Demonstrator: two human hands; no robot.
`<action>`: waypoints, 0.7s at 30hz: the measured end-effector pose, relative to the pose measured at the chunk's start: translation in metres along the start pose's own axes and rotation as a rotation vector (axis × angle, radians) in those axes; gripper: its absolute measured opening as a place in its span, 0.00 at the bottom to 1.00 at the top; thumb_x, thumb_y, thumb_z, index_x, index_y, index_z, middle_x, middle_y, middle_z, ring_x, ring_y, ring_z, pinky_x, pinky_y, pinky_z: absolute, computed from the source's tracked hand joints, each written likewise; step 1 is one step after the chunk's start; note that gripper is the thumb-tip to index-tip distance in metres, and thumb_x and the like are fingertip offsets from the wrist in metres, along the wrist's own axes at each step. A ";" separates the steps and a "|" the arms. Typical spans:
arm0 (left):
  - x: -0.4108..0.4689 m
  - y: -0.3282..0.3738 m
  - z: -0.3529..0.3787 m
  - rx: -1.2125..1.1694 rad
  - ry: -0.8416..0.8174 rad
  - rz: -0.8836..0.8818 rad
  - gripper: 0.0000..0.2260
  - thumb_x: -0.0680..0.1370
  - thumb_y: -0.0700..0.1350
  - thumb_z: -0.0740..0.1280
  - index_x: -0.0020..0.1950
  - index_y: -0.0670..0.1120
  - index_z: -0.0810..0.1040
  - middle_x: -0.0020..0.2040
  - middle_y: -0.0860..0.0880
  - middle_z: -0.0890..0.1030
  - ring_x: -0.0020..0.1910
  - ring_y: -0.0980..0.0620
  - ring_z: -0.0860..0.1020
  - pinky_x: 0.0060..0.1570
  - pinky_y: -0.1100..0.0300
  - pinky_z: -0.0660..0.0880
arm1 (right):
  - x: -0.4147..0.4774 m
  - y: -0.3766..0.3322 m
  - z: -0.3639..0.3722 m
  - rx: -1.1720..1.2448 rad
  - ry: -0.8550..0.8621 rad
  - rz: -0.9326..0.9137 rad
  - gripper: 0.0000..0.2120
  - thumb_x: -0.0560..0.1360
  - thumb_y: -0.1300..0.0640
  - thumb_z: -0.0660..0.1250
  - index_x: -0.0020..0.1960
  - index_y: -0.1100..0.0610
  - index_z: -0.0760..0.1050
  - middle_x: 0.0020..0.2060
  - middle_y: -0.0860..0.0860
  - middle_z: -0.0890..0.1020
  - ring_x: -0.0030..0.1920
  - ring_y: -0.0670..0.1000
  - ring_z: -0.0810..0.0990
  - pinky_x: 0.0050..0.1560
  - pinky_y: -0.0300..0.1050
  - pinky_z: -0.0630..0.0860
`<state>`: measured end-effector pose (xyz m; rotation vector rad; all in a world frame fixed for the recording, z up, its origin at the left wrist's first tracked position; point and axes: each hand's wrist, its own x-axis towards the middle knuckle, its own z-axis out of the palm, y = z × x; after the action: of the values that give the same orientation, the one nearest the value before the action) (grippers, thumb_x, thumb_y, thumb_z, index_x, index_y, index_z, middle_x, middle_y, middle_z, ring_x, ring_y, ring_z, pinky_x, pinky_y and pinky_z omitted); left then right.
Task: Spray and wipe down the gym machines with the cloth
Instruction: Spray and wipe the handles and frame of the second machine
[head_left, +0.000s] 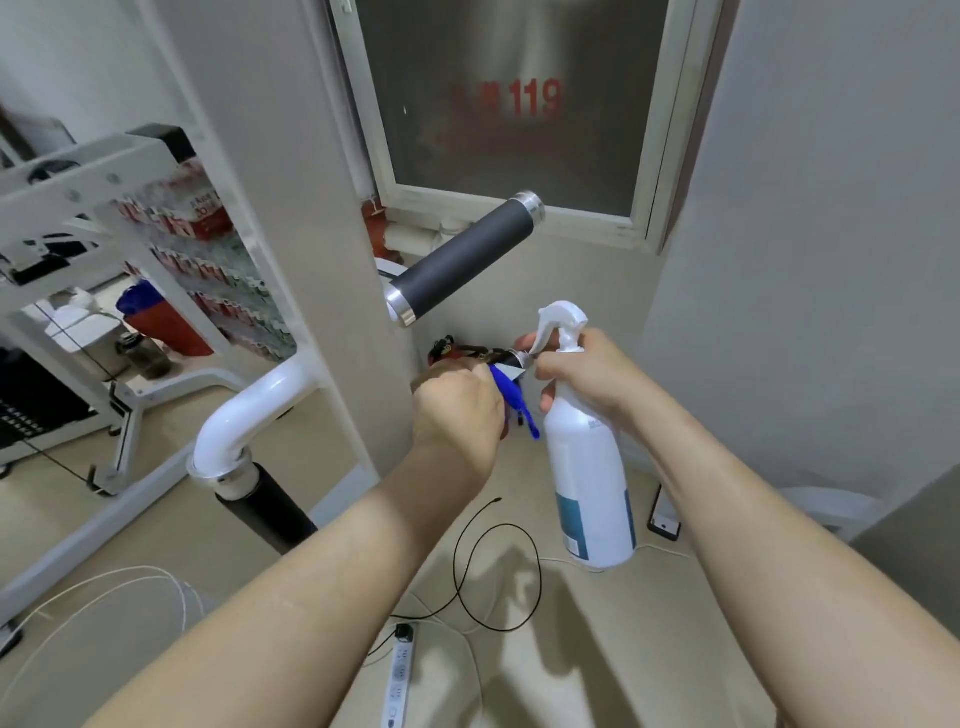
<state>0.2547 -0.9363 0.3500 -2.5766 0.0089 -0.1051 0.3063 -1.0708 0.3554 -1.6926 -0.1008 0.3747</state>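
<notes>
My right hand (592, 379) grips the neck of a white spray bottle (589, 467) with a white trigger head, held upright at centre right. My left hand (460, 410) is curled around a blue cloth (511, 397), which is wrapped on a handle of the machine; only a blue strip of the cloth shows past my fingers. A small silver end of that handle (517, 358) peeks out between my two hands. Above them a black foam handle (462, 260) with silver end caps sticks out. A white curved machine bar (249, 415) with a black grip (265, 512) stands at lower left.
A white machine frame (78, 208) fills the left, with drink crates and a red bag behind it. A frosted window (514, 104) is straight ahead and grey walls stand on both sides. A black cable (493, 577), white cords and a power strip (400, 680) lie on the beige floor.
</notes>
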 end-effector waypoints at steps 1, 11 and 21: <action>0.007 0.001 0.000 -0.074 -0.007 -0.007 0.14 0.79 0.41 0.60 0.62 0.38 0.68 0.55 0.42 0.75 0.53 0.43 0.77 0.33 0.59 0.65 | 0.002 -0.001 -0.002 -0.002 -0.006 -0.008 0.15 0.72 0.69 0.61 0.56 0.62 0.79 0.44 0.63 0.81 0.25 0.51 0.78 0.29 0.38 0.75; 0.073 0.001 -0.042 -1.011 -0.632 -0.094 0.06 0.65 0.40 0.68 0.40 0.42 0.81 0.28 0.43 0.82 0.24 0.46 0.81 0.34 0.56 0.79 | -0.001 0.007 -0.021 -0.057 -0.037 -0.006 0.08 0.69 0.70 0.62 0.40 0.60 0.76 0.26 0.59 0.79 0.29 0.52 0.77 0.34 0.40 0.76; 0.012 0.028 0.025 -0.105 0.356 0.140 0.16 0.77 0.48 0.52 0.54 0.44 0.76 0.40 0.50 0.75 0.40 0.51 0.75 0.37 0.60 0.70 | -0.001 0.010 -0.002 0.068 -0.046 -0.040 0.19 0.68 0.69 0.62 0.58 0.59 0.77 0.32 0.62 0.77 0.28 0.55 0.76 0.33 0.44 0.76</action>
<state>0.2692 -0.9476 0.3152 -2.6169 0.3337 -0.5205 0.3043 -1.0748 0.3464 -1.6127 -0.1539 0.3833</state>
